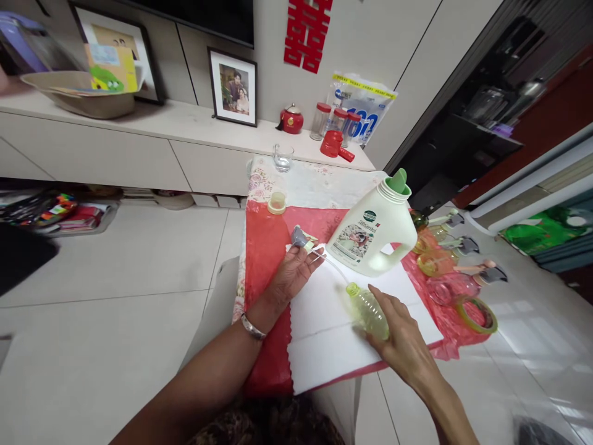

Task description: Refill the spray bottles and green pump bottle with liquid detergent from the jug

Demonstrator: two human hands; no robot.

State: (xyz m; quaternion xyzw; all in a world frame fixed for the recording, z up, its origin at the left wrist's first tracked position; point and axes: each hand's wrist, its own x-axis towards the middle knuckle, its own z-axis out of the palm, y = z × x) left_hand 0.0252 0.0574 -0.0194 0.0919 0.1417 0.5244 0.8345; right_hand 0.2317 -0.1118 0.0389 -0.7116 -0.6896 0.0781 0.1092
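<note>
My left hand (296,272) is closed around a pump head (303,238) with a grey top, and its thin clear tube slants down to the right. The tube's lower end is by the mouth of a small clear yellow-green bottle (368,314); I cannot tell whether it is inside. Fingers of my right hand (396,330) wrap the bottle's side and base, holding it tilted over a white sheet (319,352). Behind the bottle stands a large pale green detergent jug (370,238), with a green spout showing at its open neck. A cap (277,203) sits at the far left of the table.
Several coloured pump bottles (451,287) stand along the right edge, beside a roll of tape (477,315). Red plastic (262,266) covers the table. A glass cup (283,158) stands at the back, before a cabinet ledge holding a red dipper (334,145), jars and frames.
</note>
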